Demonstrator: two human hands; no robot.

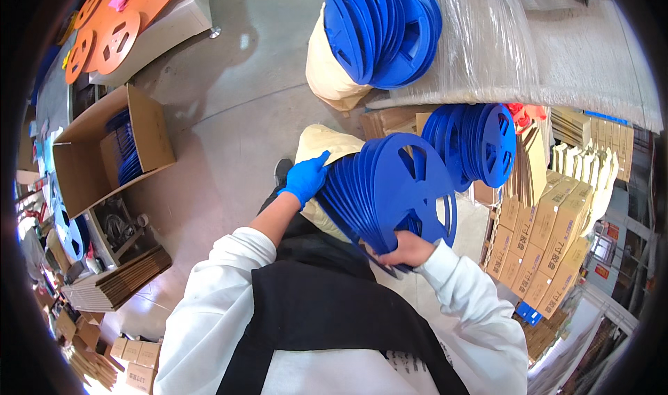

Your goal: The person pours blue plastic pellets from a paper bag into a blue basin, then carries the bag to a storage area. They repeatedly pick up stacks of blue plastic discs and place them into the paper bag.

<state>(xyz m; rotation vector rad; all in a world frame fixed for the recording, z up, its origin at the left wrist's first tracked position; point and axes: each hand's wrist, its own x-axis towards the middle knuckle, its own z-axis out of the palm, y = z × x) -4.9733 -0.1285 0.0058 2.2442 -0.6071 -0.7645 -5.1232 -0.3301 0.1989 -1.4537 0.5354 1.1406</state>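
Note:
A stack of blue plastic reel flanges leans out of the mouth of a beige sack in front of my body. My left hand, in a blue glove, grips the sack's edge where it meets the flanges; some of its fingers are hidden. Bare, my right hand holds the near rim of the stack, its fingertips partly behind the plastic. The front flange shows large cut-out windows, and the ones behind it fan out toward my left hand.
Another beige sack of blue flanges stands ahead. More blue flanges are stacked at right, near piled cartons. At left are an open cardboard box with blue parts and a table bearing orange flanges.

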